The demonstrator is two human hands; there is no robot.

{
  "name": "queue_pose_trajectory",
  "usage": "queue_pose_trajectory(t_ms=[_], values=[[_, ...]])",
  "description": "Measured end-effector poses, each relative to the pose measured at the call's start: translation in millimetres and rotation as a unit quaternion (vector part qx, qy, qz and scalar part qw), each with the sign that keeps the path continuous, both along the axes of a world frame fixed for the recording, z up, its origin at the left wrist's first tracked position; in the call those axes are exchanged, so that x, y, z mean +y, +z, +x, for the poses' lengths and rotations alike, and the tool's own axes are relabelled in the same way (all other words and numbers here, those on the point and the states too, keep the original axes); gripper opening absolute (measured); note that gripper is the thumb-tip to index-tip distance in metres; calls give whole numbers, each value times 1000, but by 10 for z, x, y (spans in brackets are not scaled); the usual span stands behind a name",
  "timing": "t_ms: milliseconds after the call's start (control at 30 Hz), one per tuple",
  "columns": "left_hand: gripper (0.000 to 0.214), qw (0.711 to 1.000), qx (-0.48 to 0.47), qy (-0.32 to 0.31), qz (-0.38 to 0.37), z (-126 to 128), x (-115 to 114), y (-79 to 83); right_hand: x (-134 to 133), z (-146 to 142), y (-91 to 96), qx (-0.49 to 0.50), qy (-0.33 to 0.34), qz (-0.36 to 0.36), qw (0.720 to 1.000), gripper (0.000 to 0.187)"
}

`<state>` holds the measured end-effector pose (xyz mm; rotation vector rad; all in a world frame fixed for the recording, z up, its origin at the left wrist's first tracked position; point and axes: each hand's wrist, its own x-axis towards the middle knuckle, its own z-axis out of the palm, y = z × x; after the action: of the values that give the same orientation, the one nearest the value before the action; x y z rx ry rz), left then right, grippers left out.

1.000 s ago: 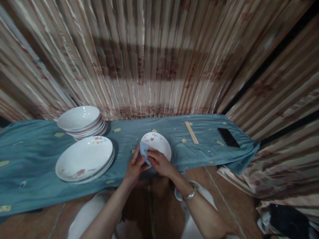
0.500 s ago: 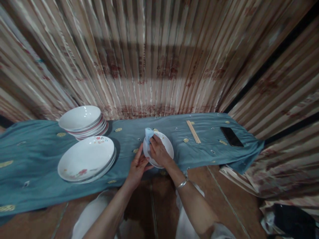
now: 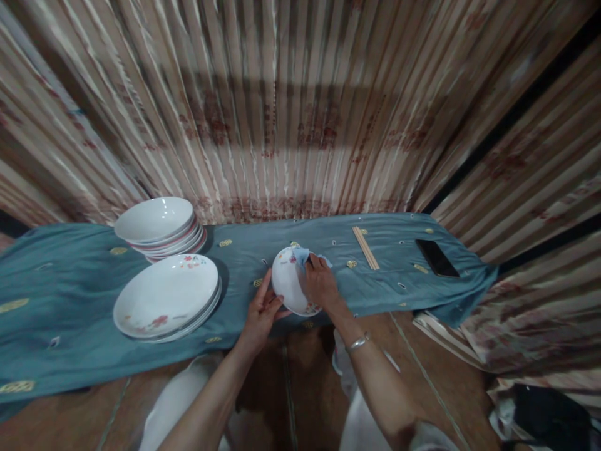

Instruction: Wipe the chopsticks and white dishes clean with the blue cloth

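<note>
A small white plate with a floral rim (image 3: pixel 290 285) is tilted up a little over the blue cloth in front of me. My left hand (image 3: pixel 263 308) grips its left edge, thumb on the rim and fingers beneath. Pressed to the plate's upper right side is a light blue cloth (image 3: pixel 300 255), bunched in my right hand (image 3: pixel 321 282). The right hand covers part of the plate's right side. To the left lie a stack of floral plates (image 3: pixel 166 297) and, behind it, a stack of white bowls (image 3: pixel 154 219).
Chopsticks (image 3: pixel 365 248) and a black phone (image 3: pixel 436 257) lie on the right of the table, which a blue patterned tablecloth (image 3: pixel 263 232) covers. Pleated curtains (image 3: pixel 300 125) hang right behind it. A dark bag-like thing (image 3: pixel 551 416) is at the lower right.
My right hand has moved the blue cloth from the plate's upper left to its right side, baring more of the plate. My left hand keeps its hold.
</note>
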<state>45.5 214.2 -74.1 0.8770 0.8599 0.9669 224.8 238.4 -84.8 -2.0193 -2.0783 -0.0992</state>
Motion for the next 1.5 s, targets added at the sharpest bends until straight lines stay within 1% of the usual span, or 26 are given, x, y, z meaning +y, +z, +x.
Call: queue_pose_trajectory(t_ms=[133, 233, 300, 467, 600, 733, 800, 900, 1000, 1133, 1267, 1500], values=[[99, 1000, -5, 3, 2, -2, 5, -13, -123, 80, -3, -33, -7, -35, 999, 30], [100, 1000, -6, 7, 0, 1, 11, -21, -223, 104, 4, -57, 11, -60, 996, 28], [99, 1000, -7, 11, -1, 5, 18, -28, -287, 110, 39, -58, 25, -89, 994, 26], [97, 1000, 0, 13, 0, 9, 45, -55, -418, 128, 228, 2, 28, -170, 985, 24], [95, 1000, 9, 16, 8, 9, 62, -83, -483, 136, 328, 85, 71, -189, 976, 22], [93, 1000, 19, 15, 14, 10, 56, -83, -499, 113, 286, 172, 127, -169, 962, 20], [95, 1000, 20, 14, 15, 12, 46, -69, -487, 79, 235, 216, 137, -152, 955, 16], [98, 1000, 21, 13, 15, 15, 35, -52, -446, -6, 160, 281, 118, -110, 946, 17], [97, 1000, 25, 8, 16, 17, 30, -49, -381, -110, 113, 323, 99, -68, 939, 15], [96, 999, 27, -2, 24, 17, 19, -39, -272, -225, 86, 336, 93, -13, 937, 10], [96, 999, 38, -8, 32, 20, 1, -19, -152, -274, 66, 331, 77, 32, 940, 9], [102, 998, 44, -14, 38, 22, 2, -41, 66, -177, 7, 302, 39, 95, 948, 14]])
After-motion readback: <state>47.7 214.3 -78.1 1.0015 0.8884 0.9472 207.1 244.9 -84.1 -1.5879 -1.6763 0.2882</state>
